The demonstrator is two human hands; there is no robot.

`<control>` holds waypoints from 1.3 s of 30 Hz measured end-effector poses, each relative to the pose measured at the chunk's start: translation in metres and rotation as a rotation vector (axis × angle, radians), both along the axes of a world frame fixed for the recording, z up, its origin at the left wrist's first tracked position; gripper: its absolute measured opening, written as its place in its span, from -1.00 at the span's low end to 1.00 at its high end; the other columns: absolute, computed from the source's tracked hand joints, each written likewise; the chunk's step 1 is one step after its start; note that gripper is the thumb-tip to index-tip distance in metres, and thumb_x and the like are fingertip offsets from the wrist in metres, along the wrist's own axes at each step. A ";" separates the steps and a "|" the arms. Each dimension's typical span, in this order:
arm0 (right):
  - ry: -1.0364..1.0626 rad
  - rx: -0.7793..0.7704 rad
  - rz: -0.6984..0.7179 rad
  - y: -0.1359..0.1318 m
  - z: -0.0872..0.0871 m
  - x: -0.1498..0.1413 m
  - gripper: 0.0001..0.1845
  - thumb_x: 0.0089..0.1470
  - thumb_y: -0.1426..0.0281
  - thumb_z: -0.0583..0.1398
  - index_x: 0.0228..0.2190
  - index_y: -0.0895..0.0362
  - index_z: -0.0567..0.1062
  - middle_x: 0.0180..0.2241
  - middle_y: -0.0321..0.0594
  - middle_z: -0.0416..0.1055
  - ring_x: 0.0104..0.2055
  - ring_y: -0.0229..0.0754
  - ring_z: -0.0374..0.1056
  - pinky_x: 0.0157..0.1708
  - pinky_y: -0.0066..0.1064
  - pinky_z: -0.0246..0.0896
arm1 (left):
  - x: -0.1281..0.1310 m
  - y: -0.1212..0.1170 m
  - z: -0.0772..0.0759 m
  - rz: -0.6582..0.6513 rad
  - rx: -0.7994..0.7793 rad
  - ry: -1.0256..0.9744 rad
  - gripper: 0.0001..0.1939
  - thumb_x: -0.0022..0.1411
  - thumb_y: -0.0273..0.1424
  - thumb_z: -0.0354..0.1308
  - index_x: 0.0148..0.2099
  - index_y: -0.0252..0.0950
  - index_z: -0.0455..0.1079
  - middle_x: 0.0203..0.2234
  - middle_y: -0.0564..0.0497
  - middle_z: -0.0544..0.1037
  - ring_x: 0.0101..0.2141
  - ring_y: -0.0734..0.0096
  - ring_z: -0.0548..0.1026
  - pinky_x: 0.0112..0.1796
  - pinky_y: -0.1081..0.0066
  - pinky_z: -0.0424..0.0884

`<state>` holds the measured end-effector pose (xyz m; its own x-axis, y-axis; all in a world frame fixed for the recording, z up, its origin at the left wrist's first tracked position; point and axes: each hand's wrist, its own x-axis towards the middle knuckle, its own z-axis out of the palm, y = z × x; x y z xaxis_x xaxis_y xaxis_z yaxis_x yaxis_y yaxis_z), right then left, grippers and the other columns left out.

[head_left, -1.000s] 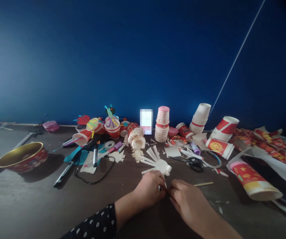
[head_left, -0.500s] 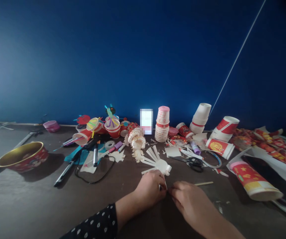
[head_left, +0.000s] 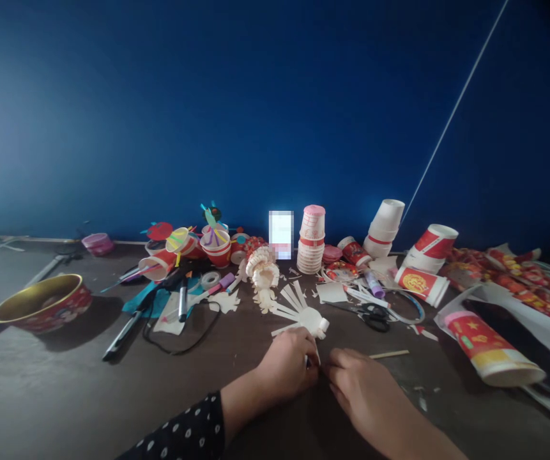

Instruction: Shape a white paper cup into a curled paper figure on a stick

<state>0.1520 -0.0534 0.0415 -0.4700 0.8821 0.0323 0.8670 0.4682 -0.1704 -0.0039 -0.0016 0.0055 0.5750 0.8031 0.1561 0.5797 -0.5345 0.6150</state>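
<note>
Two sets of my fingers worked low on the desk (head_left: 78, 396): my left fingers (head_left: 302, 354) closed on a white paper strip (head_left: 317, 354), a strip-cut paper cup (head_left: 311, 319) lay just beyond at twelve o'clock, and my right fingers (head_left: 336, 370) curled, their grip unclear.

We're live from the person's head, looking forward and tipped down across the table (head_left: 49, 390) at the blue wall (head_left: 275, 115), which fills the top half, while the left hand (head_left: 287, 365) and right hand (head_left: 363, 396) sit close in at the bottom edge!
</note>
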 end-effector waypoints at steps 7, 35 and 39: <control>0.002 -0.048 0.001 0.001 0.003 0.000 -0.70 0.07 0.55 0.01 -0.37 0.11 0.52 -0.35 -0.19 0.43 -0.33 -0.22 0.34 -0.36 -0.46 0.10 | -0.003 -0.001 0.003 0.009 -0.039 0.008 -0.92 -0.12 -0.56 0.17 -0.47 -0.33 0.45 -0.39 0.00 0.51 -0.34 0.38 0.43 -0.30 0.49 0.31; 0.041 -0.165 -0.033 0.007 0.003 0.003 -0.63 0.05 0.57 -0.03 -0.32 0.09 0.54 -0.32 -0.17 0.43 -0.26 -0.22 0.33 -0.30 -0.48 0.11 | 0.001 -0.002 0.007 0.023 -0.054 0.066 -0.86 -0.07 -0.60 0.18 -0.43 -0.33 0.51 -0.36 0.00 0.52 -0.30 0.38 0.44 -0.26 0.49 0.30; 0.070 -0.152 -0.047 0.007 0.002 0.004 -0.59 0.01 0.61 -0.03 -0.29 0.08 0.54 -0.31 -0.18 0.43 -0.25 -0.22 0.34 -0.28 -0.47 0.13 | 0.002 -0.003 0.005 0.050 -0.042 0.067 -0.88 -0.07 -0.57 0.18 -0.45 -0.30 0.52 -0.35 0.01 0.52 -0.31 0.39 0.44 -0.28 0.49 0.30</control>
<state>0.1559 -0.0466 0.0439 -0.4292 0.9003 -0.0722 0.8709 0.3913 -0.2973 -0.0019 -0.0042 0.0103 0.5419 0.8362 0.0843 0.6458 -0.4784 0.5950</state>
